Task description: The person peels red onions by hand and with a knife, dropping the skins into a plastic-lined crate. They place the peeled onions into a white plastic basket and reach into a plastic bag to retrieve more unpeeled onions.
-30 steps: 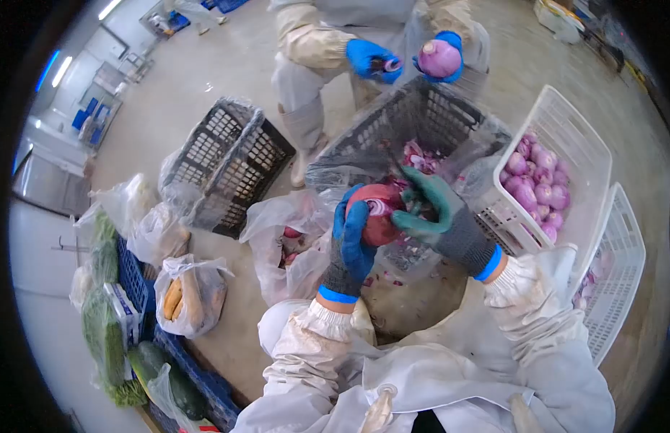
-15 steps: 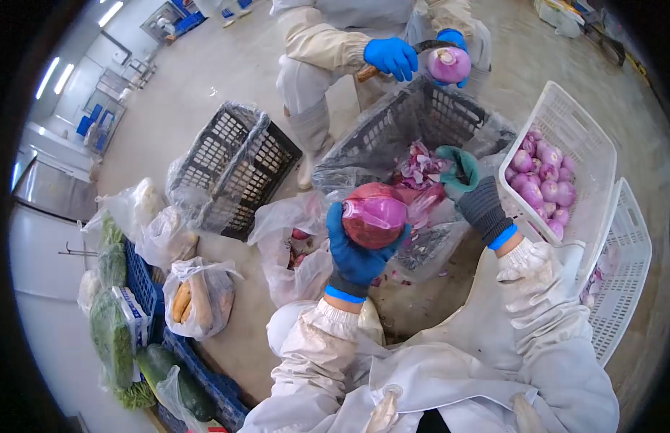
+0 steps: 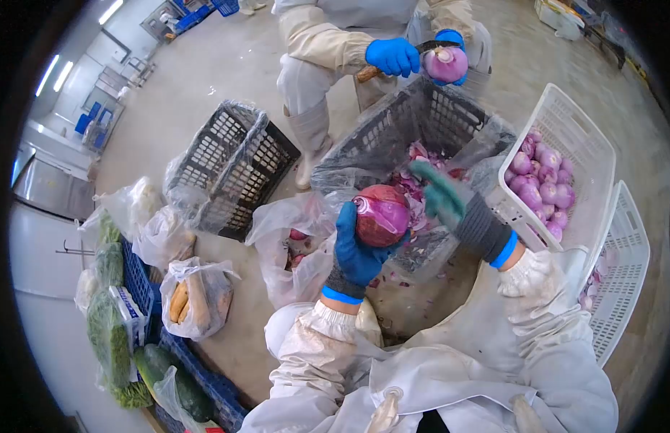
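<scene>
My left hand (image 3: 358,249), in a blue glove, cups a large red onion (image 3: 382,215) from below; part of its dark outer skin is still on and a glossy pink-purple area shows. To the right of the onion, my right hand (image 3: 447,202) wears a green-and-grey glove. It is slightly blurred, its fingers stretched out and apart, and I see nothing held in it. Loose purple peels (image 3: 414,189) lie behind the onion in a plastic-lined black crate (image 3: 349,160). A white plastic bag (image 3: 273,242) with some onions stands left of my left hand.
Opposite, a person in blue gloves holds a knife (image 3: 371,72) against a peeled onion (image 3: 446,65). A white crate (image 3: 602,148) of peeled onions stands right, another white crate (image 3: 631,252) beside it. A second black crate (image 3: 241,166), bagged vegetables (image 3: 198,299) and blue crates (image 3: 205,379) are left.
My right hand has moved left and its fingers have straightened. The loose skin seen between onion and right hand is gone from there. The onion has shifted slightly right and turned.
</scene>
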Demonstrator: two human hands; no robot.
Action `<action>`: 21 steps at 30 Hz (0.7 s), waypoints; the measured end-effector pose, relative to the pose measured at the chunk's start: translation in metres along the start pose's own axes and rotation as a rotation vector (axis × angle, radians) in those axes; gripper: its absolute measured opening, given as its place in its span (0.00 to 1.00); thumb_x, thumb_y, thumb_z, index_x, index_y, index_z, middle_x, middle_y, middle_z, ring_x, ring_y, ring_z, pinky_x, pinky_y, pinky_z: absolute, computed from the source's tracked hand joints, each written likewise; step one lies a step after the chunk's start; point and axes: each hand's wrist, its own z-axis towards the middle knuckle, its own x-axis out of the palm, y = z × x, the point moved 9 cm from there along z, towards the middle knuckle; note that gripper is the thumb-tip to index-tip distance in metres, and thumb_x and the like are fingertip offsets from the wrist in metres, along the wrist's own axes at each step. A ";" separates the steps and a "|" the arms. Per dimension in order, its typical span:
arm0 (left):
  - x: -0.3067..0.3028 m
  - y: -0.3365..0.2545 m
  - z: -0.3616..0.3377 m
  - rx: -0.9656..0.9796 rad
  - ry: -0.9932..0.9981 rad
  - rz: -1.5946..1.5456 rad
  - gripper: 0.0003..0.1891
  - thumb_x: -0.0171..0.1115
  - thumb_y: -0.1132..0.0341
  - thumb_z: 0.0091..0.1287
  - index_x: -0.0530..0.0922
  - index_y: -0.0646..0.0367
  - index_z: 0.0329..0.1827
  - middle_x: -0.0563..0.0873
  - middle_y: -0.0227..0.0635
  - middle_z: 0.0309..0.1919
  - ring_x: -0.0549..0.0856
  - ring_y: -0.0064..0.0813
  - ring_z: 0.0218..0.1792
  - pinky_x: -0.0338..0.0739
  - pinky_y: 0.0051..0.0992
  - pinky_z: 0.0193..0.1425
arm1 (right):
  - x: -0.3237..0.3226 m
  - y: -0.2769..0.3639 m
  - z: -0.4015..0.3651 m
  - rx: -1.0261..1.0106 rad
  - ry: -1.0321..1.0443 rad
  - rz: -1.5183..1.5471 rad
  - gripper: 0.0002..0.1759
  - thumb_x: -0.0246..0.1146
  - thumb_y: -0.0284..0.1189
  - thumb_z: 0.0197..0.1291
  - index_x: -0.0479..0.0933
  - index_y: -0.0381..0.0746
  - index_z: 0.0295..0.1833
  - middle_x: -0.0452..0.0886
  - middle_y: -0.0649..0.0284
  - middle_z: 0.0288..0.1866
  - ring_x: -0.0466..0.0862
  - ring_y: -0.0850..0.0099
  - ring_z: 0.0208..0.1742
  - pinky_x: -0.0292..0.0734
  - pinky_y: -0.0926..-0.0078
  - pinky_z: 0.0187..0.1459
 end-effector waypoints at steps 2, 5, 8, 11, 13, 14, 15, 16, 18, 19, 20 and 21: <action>0.003 -0.006 0.000 0.088 0.018 0.109 0.33 0.53 0.40 0.66 0.66 0.51 0.67 0.75 0.41 0.61 0.76 0.42 0.60 0.72 0.51 0.63 | 0.016 0.014 -0.007 0.018 0.127 0.075 0.27 0.58 0.36 0.68 0.65 0.36 0.69 0.78 0.49 0.57 0.80 0.62 0.55 0.74 0.70 0.56; -0.009 -0.005 0.005 0.109 -0.001 0.157 0.31 0.51 0.42 0.68 0.67 0.54 0.66 0.77 0.41 0.59 0.78 0.40 0.58 0.71 0.46 0.65 | 0.028 0.029 -0.012 -0.094 0.238 -0.157 0.28 0.56 0.37 0.69 0.63 0.38 0.70 0.78 0.48 0.57 0.81 0.61 0.55 0.74 0.70 0.55; -0.007 -0.002 0.011 0.120 0.151 0.231 0.30 0.49 0.45 0.70 0.67 0.57 0.66 0.79 0.40 0.57 0.79 0.40 0.57 0.71 0.43 0.65 | 0.033 0.024 -0.010 -0.047 0.293 -0.169 0.28 0.55 0.38 0.70 0.63 0.40 0.71 0.78 0.49 0.56 0.82 0.61 0.54 0.75 0.69 0.53; -0.011 -0.001 0.010 0.121 0.124 0.257 0.30 0.50 0.46 0.70 0.66 0.58 0.67 0.77 0.41 0.59 0.78 0.40 0.59 0.70 0.44 0.66 | 0.035 0.030 -0.009 -0.196 0.266 -0.056 0.26 0.54 0.39 0.70 0.64 0.40 0.70 0.79 0.51 0.56 0.83 0.62 0.53 0.76 0.69 0.50; -0.009 0.003 0.006 0.088 0.089 0.228 0.31 0.51 0.46 0.69 0.66 0.58 0.67 0.76 0.41 0.60 0.77 0.41 0.60 0.70 0.45 0.67 | 0.033 0.018 -0.006 -0.096 0.277 -0.013 0.25 0.55 0.35 0.70 0.66 0.39 0.69 0.78 0.53 0.59 0.81 0.67 0.55 0.76 0.73 0.52; -0.009 0.005 0.004 0.055 0.054 0.199 0.32 0.53 0.46 0.68 0.65 0.59 0.68 0.75 0.41 0.62 0.76 0.41 0.61 0.69 0.45 0.67 | 0.034 0.012 -0.006 -0.096 0.276 -0.013 0.25 0.55 0.35 0.70 0.66 0.39 0.69 0.78 0.53 0.59 0.81 0.67 0.55 0.76 0.73 0.52; -0.007 0.004 0.003 0.053 0.055 0.201 0.32 0.53 0.46 0.68 0.65 0.59 0.68 0.75 0.41 0.62 0.76 0.41 0.61 0.69 0.45 0.67 | 0.034 -0.001 -0.005 -0.009 0.244 0.209 0.24 0.55 0.32 0.69 0.67 0.38 0.69 0.78 0.54 0.60 0.81 0.70 0.55 0.75 0.76 0.53; -0.007 0.004 0.003 0.031 0.047 0.191 0.33 0.54 0.45 0.67 0.65 0.57 0.68 0.74 0.42 0.63 0.75 0.41 0.63 0.68 0.48 0.68 | 0.032 -0.011 -0.004 0.078 0.210 0.431 0.23 0.56 0.29 0.69 0.67 0.37 0.68 0.78 0.56 0.60 0.80 0.73 0.55 0.74 0.78 0.54; -0.006 0.004 -0.001 0.010 0.038 0.182 0.35 0.56 0.44 0.65 0.64 0.56 0.69 0.72 0.42 0.64 0.73 0.42 0.64 0.67 0.51 0.68 | 0.020 -0.025 -0.003 0.164 0.177 0.348 0.24 0.57 0.26 0.68 0.67 0.36 0.68 0.77 0.57 0.60 0.79 0.75 0.55 0.74 0.80 0.54; -0.004 0.005 -0.004 -0.006 0.046 0.111 0.36 0.57 0.43 0.64 0.64 0.55 0.70 0.71 0.41 0.65 0.72 0.43 0.65 0.66 0.54 0.68 | 0.012 -0.036 -0.003 0.248 0.144 0.263 0.24 0.57 0.24 0.67 0.67 0.34 0.68 0.77 0.58 0.60 0.78 0.77 0.55 0.73 0.82 0.54; -0.001 0.005 -0.006 -0.022 0.054 0.041 0.37 0.58 0.42 0.63 0.64 0.53 0.70 0.70 0.41 0.66 0.71 0.44 0.66 0.65 0.57 0.67 | 0.004 -0.042 -0.001 0.133 0.048 0.180 0.23 0.57 0.25 0.67 0.69 0.36 0.67 0.81 0.56 0.55 0.80 0.77 0.53 0.74 0.81 0.52; 0.001 0.003 -0.007 -0.022 0.054 0.043 0.37 0.58 0.42 0.63 0.64 0.53 0.70 0.70 0.41 0.66 0.71 0.44 0.66 0.65 0.57 0.67 | 0.001 -0.056 -0.001 0.132 0.046 0.181 0.23 0.57 0.25 0.67 0.69 0.36 0.67 0.81 0.56 0.55 0.80 0.77 0.53 0.74 0.81 0.52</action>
